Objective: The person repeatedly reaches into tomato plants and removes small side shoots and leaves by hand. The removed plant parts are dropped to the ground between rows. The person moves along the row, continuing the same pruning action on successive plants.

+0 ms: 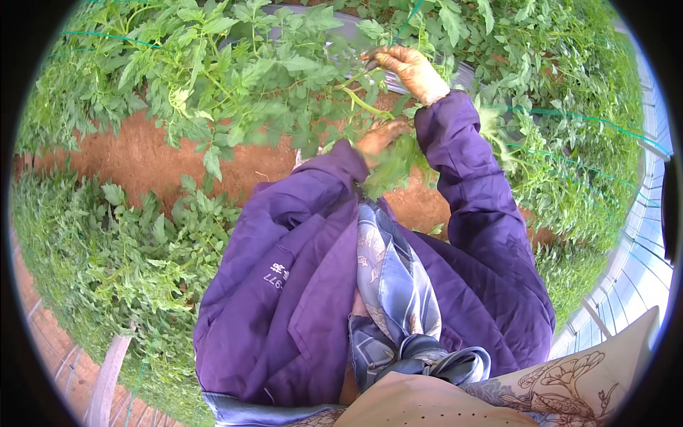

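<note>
My right hand (412,69), its fingertips darkly stained, is raised above the row of tomato plants (256,69). Its fingers are pinched together at the lower end of a green string (408,22) and beside a thin shoot; which of them it grips cannot be told. Lower and to the left, my left hand (380,140) is among leaves near the base of a thick pale green stem (363,101). Its fingers are partly blurred and hidden by foliage, so its grip is unclear. Both wrists come out of purple sleeves.
Reddish soil (160,155) runs between this row and another plant row (106,245) at the lower left. Green strings (587,116) cross the plants at right. Silvery plastic sheeting (464,76) lies under the plants. A pale post (109,373) stands at lower left.
</note>
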A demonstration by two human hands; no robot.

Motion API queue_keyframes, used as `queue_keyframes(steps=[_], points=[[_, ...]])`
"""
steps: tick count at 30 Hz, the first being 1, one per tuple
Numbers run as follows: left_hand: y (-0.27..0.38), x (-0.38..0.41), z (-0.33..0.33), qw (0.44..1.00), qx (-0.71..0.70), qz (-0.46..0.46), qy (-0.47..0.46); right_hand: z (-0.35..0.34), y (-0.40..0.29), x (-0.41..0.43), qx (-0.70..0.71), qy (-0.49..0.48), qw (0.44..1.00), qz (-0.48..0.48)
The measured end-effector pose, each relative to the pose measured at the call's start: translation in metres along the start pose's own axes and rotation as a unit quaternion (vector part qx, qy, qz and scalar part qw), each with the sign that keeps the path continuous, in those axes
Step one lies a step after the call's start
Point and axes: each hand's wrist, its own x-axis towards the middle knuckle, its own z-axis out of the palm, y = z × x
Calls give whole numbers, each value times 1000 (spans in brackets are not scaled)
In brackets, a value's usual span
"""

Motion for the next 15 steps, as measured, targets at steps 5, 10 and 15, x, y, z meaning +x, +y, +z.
queue_keyframes(steps=[5,10,15], points=[[-32,-52,-11,975,-174,-7,137,7,30,11,-31,39,995,88],[-121,-79,-55,875,-341,175,294,16,84,49,-9,97,993,66],[-128,-78,-111,729,-489,-62,475,17,109,76,-65,245,967,5]])
